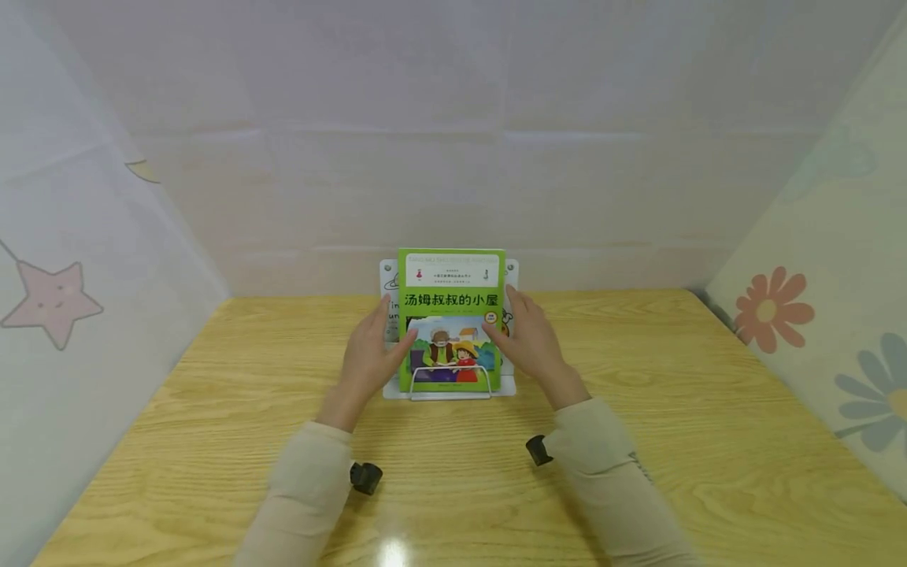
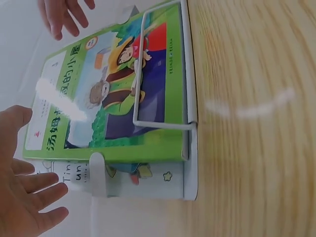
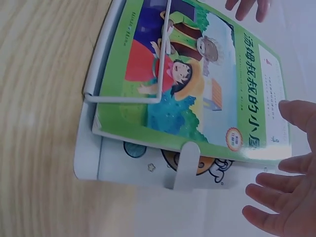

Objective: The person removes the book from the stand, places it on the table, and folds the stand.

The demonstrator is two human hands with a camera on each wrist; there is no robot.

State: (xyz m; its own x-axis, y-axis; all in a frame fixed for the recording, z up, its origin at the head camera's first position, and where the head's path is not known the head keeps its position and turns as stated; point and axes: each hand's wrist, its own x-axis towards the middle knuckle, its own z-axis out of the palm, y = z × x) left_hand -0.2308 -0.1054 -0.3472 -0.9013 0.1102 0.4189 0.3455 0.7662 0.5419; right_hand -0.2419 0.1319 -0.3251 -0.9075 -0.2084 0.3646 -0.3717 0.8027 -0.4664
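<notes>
A green book [image 1: 453,303] with a cartoon cover stands on a white book stand [image 1: 391,382], leaning back against its printed backboard. The stand's white wire holder [image 2: 165,124] crosses the lower part of the cover, and a small side tab [image 3: 186,165] shows at the book's edge. My left hand [image 1: 368,350] is at the left side of the book, fingers extended and thumb toward the cover. On the right side my right hand [image 1: 531,339] is spread the same way. In the wrist views both hands appear apart from the book, holding nothing.
The wooden table [image 1: 453,472] lies under the stand and forearms. A pale cloth wall [image 1: 453,157] rises behind it, with printed side cloths at left and right. Black wrist cameras [image 1: 366,478] sit on both sleeves.
</notes>
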